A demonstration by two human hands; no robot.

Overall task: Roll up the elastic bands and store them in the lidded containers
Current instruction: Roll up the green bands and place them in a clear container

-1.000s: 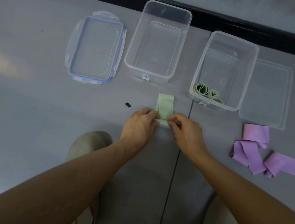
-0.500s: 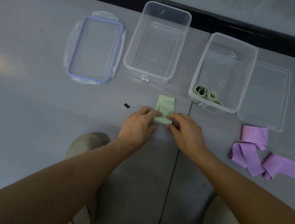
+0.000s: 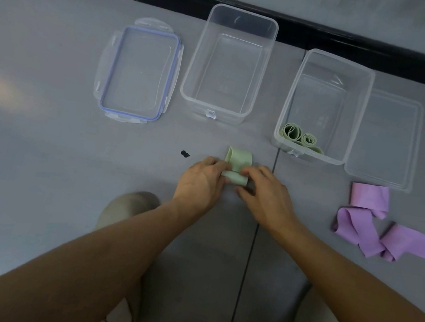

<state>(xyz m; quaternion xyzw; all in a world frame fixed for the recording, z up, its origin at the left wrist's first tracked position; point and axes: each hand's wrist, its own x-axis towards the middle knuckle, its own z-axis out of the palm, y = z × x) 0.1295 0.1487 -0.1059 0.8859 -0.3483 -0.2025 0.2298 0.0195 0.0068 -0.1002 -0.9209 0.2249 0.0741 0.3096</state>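
Head view: left hand (image 3: pixel 199 184) and right hand (image 3: pixel 264 196) are pinching a half-rolled green band (image 3: pixel 238 161) on the floor (image 3: pixel 37 159) (green rolls (image 3: pixel 298 136) are sitting in the right container (image 3: pixel 358 120)), purple bands (image 3: pixel 369 199) and lids (image 3: pixel 140 73) waiting untouched.

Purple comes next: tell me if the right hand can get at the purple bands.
Probably yes: the purple bands lie uncovered to the right of the right hand, with only bare grey surface between them, though it must first let go of the green band.
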